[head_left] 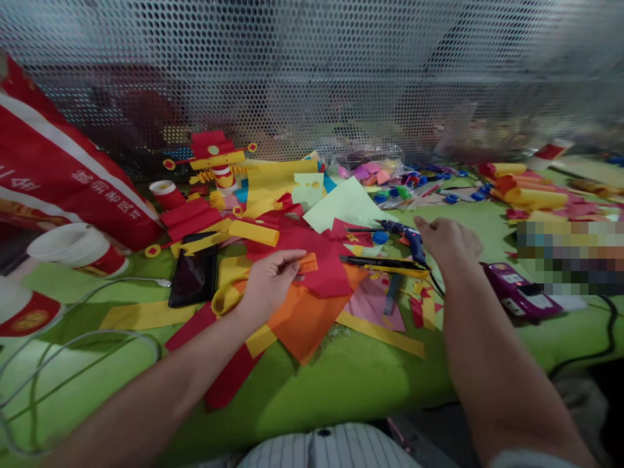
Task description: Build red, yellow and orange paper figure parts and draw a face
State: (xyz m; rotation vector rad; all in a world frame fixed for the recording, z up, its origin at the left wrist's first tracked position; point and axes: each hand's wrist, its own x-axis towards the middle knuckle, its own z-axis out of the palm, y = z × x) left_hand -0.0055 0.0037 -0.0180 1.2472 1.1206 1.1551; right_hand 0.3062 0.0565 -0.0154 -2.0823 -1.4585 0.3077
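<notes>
On the left, a paper cup [77, 248] and a black phone [195, 278] rest on the green table [341, 390]. Next, the left hand [269, 281] pinches a small orange paper [309, 262] between thumb and finger, over a big red sheet [327, 276]. Then come a black cutter [383, 262] and a blue glue gun [414, 244]. The right hand [451, 242] is curled beside the glue gun, and I cannot tell if it holds it. A purple car-shaped thing [519, 296] sits further right

Dim, flattish light o'all; exact src unclear. Pale, hazy sheen on perf. metal panel [292, 39]. Soft shadows on green tabletop [351, 383] nr white cable [121, 280]. Wide-angle stretch @ edges, esp. paper cups [73, 244], far L. R hand [451, 244] sl. blurry. Pixelated block [570, 257] mid-R; lower R corner v. dark.
</notes>
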